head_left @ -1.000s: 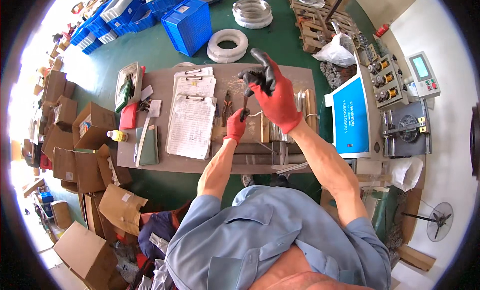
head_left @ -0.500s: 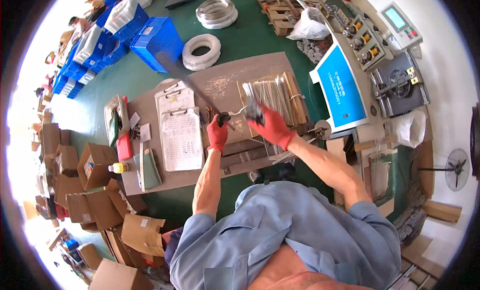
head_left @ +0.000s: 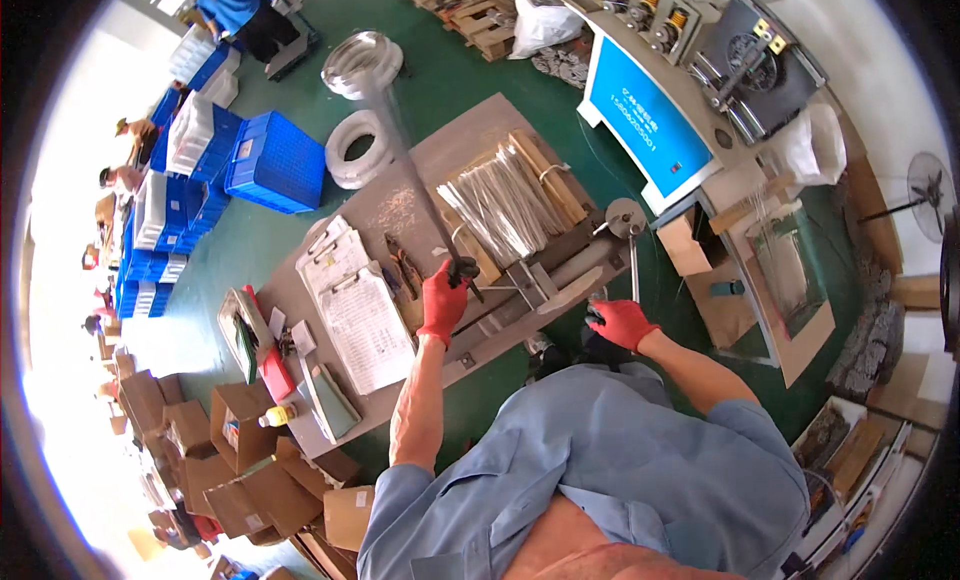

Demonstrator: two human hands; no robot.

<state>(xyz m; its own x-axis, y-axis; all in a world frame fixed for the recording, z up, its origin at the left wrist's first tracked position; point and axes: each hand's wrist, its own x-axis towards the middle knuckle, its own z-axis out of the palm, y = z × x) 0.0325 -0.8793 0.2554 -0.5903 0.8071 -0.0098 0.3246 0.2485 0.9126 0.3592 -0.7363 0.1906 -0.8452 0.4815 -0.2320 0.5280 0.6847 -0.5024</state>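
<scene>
My left hand (head_left: 444,305), in a red glove with dark fingers, is closed round the lower part of a long, thin dark bar (head_left: 428,202). The bar slants up and away over the table, its far part blurred. My right hand (head_left: 620,323), gloved alike, is at the table's front edge with its fingers curled in; what they hold, if anything, I cannot make out. Just above it ends a metal rod (head_left: 634,270) coming down from a round disc (head_left: 626,218). Beyond my hands lies a bundle of silvery wires (head_left: 505,202). Pliers (head_left: 404,268) lie left of them.
Clipboards with papers (head_left: 362,330) lie on the table's left side. Coils of wire (head_left: 358,150) and blue crates (head_left: 278,162) stand on the floor beyond. A blue-fronted machine (head_left: 640,120) is at the right, open cartons (head_left: 240,425) at the left. A person (head_left: 240,15) stands far off.
My right hand has drawn back from the wires to the table's front edge at the right. My left hand still grips the bar, slightly nearer me. The view has turned.
</scene>
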